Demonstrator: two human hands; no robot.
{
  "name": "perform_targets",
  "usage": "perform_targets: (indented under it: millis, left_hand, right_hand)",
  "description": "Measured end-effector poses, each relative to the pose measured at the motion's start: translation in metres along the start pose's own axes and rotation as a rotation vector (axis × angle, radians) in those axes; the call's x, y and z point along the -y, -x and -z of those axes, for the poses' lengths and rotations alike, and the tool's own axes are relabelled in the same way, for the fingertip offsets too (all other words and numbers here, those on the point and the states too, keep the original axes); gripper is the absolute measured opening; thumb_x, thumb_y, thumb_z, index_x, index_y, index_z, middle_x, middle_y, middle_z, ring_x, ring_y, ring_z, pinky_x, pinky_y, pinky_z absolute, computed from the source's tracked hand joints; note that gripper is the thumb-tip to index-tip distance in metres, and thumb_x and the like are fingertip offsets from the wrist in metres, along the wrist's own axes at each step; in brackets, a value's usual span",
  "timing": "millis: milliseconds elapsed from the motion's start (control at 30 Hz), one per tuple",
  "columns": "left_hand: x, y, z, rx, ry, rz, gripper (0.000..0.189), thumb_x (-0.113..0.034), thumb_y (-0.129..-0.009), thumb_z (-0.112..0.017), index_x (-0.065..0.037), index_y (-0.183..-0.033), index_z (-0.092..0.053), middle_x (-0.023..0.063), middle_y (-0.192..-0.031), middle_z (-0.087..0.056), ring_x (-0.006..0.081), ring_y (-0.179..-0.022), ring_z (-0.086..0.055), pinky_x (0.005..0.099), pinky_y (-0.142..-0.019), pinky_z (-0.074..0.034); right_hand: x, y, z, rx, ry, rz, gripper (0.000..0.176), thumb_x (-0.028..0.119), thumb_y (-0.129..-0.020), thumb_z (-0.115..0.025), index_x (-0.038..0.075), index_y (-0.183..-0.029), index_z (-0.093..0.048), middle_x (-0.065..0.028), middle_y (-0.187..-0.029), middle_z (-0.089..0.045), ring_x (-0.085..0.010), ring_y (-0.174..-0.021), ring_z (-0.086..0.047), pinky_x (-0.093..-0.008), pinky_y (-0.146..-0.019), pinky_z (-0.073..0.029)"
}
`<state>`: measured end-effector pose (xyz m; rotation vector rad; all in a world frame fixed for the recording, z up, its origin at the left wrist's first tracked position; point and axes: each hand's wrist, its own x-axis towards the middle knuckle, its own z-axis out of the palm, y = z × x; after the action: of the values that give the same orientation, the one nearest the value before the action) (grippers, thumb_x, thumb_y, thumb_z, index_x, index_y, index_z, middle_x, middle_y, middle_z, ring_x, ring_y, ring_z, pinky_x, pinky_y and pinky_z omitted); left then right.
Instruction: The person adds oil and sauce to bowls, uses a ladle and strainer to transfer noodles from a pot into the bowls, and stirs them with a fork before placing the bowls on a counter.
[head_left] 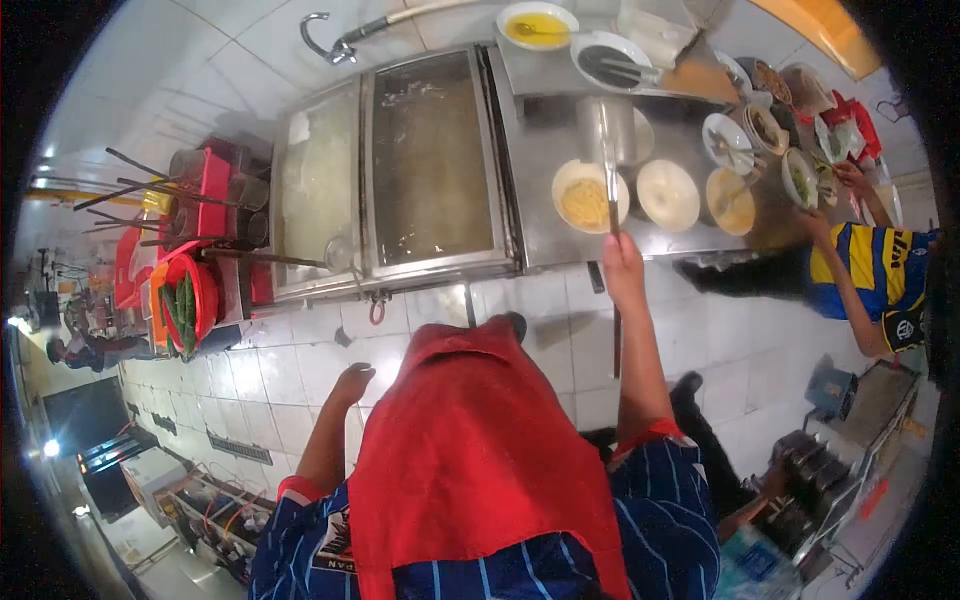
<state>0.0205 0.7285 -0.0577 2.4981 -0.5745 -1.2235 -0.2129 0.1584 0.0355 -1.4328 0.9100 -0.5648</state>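
Note:
My right hand is closed around the long thin handle of a utensil that points away over the steel counter. Its far end overlaps a metal cylinder, so its shape is hard to make out. Just beyond the hand stands a bowl of noodles, with a pale bowl beside it and a bowl of yellowish food further right. My left hand hangs low before the boiler with its fingers curled, holding nothing visible. A long-handled ladle lies across the boiler's front edge, apart from that hand.
A two-part boiler holds cloudy liquid, with a tap behind it. Left are strainers in a red rack and a red basin of green vegetables. A co-worker in a yellow-and-blue shirt reaches among bowls at right.

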Motion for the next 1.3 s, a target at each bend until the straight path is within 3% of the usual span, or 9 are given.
perform_targets:
  millis: [200, 300, 533, 700, 767, 900, 1067, 1167, 1300]
  left_hand:
    - [-0.033, -0.020, -0.011, -0.100, 0.282, -0.198, 0.047, -0.032, -0.092, -0.064, 0.002, -0.123, -0.059, 0.0188, -0.121, -0.064, 0.0286, -0.107, -0.064, 0.0372, -0.092, -0.050]
    - [-0.152, 0.002, 0.022, 0.023, 0.609, -0.381, 0.035, -0.021, -0.095, -0.062, 0.000, -0.122, -0.058, 0.0161, -0.117, -0.066, 0.0240, -0.108, -0.063, 0.0333, -0.094, -0.049]
    - [-0.338, 0.087, 0.109, -0.276, -0.089, -1.431, 0.075, -0.028, -0.072, -0.082, -0.008, -0.135, -0.048, 0.0183, -0.141, -0.046, 0.0406, -0.132, -0.041, 0.0496, -0.110, -0.031]
    - [-0.351, 0.034, 0.100, -0.169, 0.177, -1.381, 0.047, 0.002, -0.078, -0.069, -0.005, -0.121, -0.053, 0.0155, -0.120, -0.056, 0.0333, -0.111, -0.056, 0.0433, -0.095, -0.046]
    - [-0.342, 0.001, 0.112, -0.300, 0.380, -1.323, 0.034, 0.014, -0.082, -0.056, -0.003, -0.112, -0.054, 0.0110, -0.102, -0.058, 0.0244, -0.095, -0.058, 0.0352, -0.083, -0.049]
    - [-0.378, -0.009, 0.171, -0.515, 0.739, -0.915, 0.020, -0.020, -0.102, -0.047, -0.003, -0.102, -0.058, 0.0008, -0.085, -0.054, 0.0122, -0.079, -0.052, 0.0300, -0.072, -0.045]
    - [-0.351, -0.068, 0.201, -0.715, 0.643, -0.693, 0.016, -0.013, -0.099, -0.055, -0.003, -0.111, -0.060, 0.0067, -0.103, -0.062, 0.0163, -0.096, -0.059, 0.0297, -0.088, -0.045]
    - [-0.376, -0.050, 0.186, -0.972, 0.693, -0.611, 0.031, -0.016, -0.096, -0.060, -0.002, -0.121, -0.051, 0.0096, -0.113, -0.061, 0.0190, -0.103, -0.059, 0.0319, -0.094, -0.046]
    - [-0.476, -0.002, 0.158, -1.563, 0.359, -0.679, 0.048, -0.027, -0.096, -0.061, 0.002, -0.129, -0.042, 0.0173, -0.123, -0.057, 0.0263, -0.111, -0.057, 0.0400, -0.094, -0.048]
  right_hand:
    - [0.065, 0.051, -0.053, 0.268, -0.216, -0.349, 0.021, 0.028, -0.101, -0.050, 0.011, -0.089, -0.049, 0.0057, -0.061, -0.040, -0.0049, -0.049, -0.035, -0.0231, -0.042, -0.029]
    - [0.097, 0.060, -0.092, 0.431, -0.200, -0.482, 0.017, 0.027, -0.101, -0.051, 0.015, -0.090, -0.048, 0.0076, -0.059, -0.036, -0.0036, -0.046, -0.032, -0.0213, -0.038, -0.024]
    - [0.054, 0.037, -0.192, 0.574, -0.313, -0.567, 0.024, 0.030, -0.097, -0.056, 0.013, -0.081, -0.053, 0.0053, -0.063, -0.048, -0.0081, -0.047, -0.042, -0.0264, -0.042, -0.033]
    - [0.064, 0.016, -0.240, 0.659, -0.441, -0.570, 0.039, 0.044, -0.098, -0.050, 0.007, -0.095, -0.061, -0.0054, -0.081, -0.063, -0.0161, -0.064, -0.057, -0.0311, -0.060, -0.049]
    - [0.096, 0.028, -0.215, 0.757, -0.408, -0.540, 0.044, 0.048, -0.099, -0.046, 0.006, -0.100, -0.060, -0.0072, -0.085, -0.066, -0.0164, -0.070, -0.060, -0.0312, -0.065, -0.050]
    - [0.100, 0.001, -0.109, 0.756, -0.049, -0.355, 0.042, 0.043, -0.098, -0.052, 0.005, -0.115, -0.057, -0.0104, -0.096, -0.069, -0.0158, -0.079, -0.065, -0.0303, -0.070, -0.053]
    - [0.048, -0.116, 0.131, 0.284, 0.196, 0.029, 0.012, 0.015, -0.085, -0.065, 0.005, -0.090, -0.066, -0.0044, -0.082, -0.067, -0.0143, -0.073, -0.064, -0.0295, -0.063, -0.051]
    - [0.048, -0.188, 0.241, -0.286, 0.982, 0.190, 0.014, 0.016, -0.087, -0.060, 0.006, -0.089, -0.069, -0.0154, -0.091, -0.069, -0.0301, -0.085, -0.067, -0.0410, -0.075, -0.052]
    - [0.020, -0.314, 0.324, -0.324, 1.517, 0.247, 0.017, 0.018, -0.086, -0.060, 0.007, -0.087, -0.072, -0.0180, -0.089, -0.069, -0.0334, -0.092, -0.065, -0.0462, -0.081, -0.052]
